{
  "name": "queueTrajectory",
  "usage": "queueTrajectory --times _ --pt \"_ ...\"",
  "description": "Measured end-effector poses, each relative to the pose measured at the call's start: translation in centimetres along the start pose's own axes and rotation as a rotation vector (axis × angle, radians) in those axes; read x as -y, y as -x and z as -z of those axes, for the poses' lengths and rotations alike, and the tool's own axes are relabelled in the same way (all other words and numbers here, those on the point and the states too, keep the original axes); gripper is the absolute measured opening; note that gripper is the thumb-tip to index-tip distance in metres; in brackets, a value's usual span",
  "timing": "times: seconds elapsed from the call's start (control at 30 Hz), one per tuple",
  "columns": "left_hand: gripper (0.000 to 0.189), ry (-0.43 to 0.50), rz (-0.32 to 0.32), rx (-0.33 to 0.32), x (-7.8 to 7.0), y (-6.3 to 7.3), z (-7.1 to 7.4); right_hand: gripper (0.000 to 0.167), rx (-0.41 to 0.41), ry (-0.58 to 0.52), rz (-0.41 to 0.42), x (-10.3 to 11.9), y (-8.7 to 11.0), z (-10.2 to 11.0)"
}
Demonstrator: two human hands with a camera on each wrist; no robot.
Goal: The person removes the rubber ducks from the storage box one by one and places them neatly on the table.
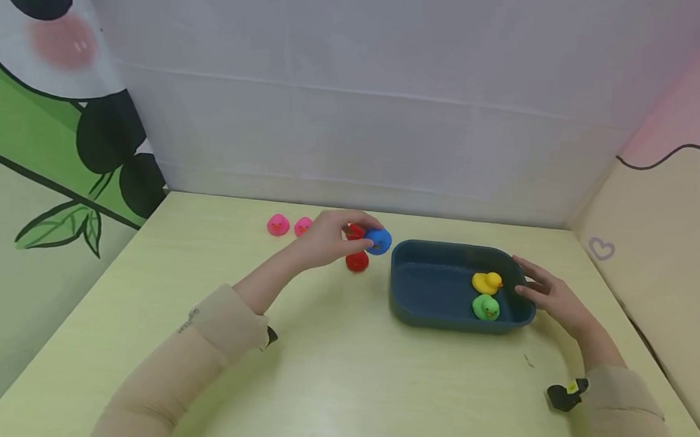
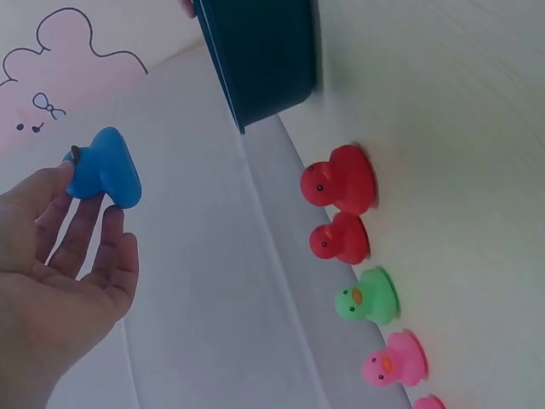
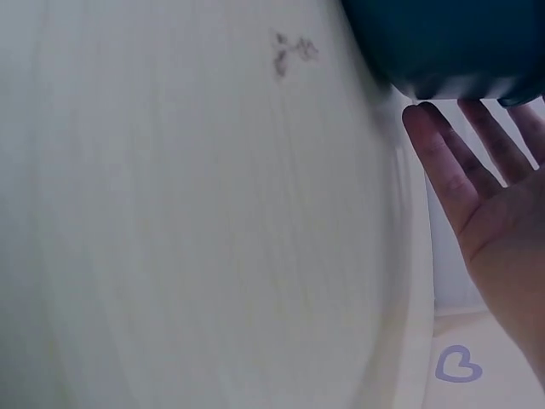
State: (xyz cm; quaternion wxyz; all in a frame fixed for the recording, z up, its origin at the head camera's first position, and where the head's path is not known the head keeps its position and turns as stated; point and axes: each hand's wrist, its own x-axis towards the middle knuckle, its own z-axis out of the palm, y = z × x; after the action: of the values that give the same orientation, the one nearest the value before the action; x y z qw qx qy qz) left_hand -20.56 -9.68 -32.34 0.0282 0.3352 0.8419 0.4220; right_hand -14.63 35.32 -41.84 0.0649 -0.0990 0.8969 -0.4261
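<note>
A blue rubber duck (image 1: 378, 242) is pinched between the thumb and fingers of my left hand (image 1: 331, 239), raised off the table just left of the dark blue tray (image 1: 458, 323). In the left wrist view the blue duck (image 2: 106, 166) shows clear of everything else. My right hand (image 1: 554, 302) rests its fingertips against the tray's right end, fingers extended; the right wrist view shows the fingers (image 3: 443, 162) by the tray wall. Inside the tray, on its right side, sit a yellow duck (image 1: 486, 283) and a green duck (image 1: 486, 308).
Two red ducks (image 2: 345, 181), a green duck (image 2: 370, 296) and pink ducks (image 1: 278, 225) stand on the table left of the tray, partly behind my left hand in the head view. A white backdrop (image 1: 355, 138) rises behind the table, with a printed panel (image 1: 661, 220) on the right.
</note>
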Motion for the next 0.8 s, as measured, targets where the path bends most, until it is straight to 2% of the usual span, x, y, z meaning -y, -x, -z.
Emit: queueTrajectory --times 0.17,0.3,0.43,0.53,0.8 --pt "0.031 -0.035 -0.024 -0.028 1.4 0.4 1.1 0.062 -0.014 0.007 -0.005 -0.1 0.1 -0.1" --pt "0.031 -0.057 -0.012 -0.045 3.2 0.6 2.0 0.062 -0.028 0.013 -0.005 -0.3 0.1 -0.1" --pt "0.029 -0.068 0.023 -0.058 5.1 1.0 2.6 0.062 -0.031 -0.006 -0.008 -0.5 0.0 -0.2" --pt "0.029 -0.065 0.057 -0.042 6.1 1.3 2.8 0.061 -0.033 -0.025 -0.008 -0.8 0.0 -0.3" --pt "0.031 -0.084 0.128 -0.004 8.1 1.8 2.9 0.061 -0.028 -0.045 0.004 -0.9 -0.2 -0.3"
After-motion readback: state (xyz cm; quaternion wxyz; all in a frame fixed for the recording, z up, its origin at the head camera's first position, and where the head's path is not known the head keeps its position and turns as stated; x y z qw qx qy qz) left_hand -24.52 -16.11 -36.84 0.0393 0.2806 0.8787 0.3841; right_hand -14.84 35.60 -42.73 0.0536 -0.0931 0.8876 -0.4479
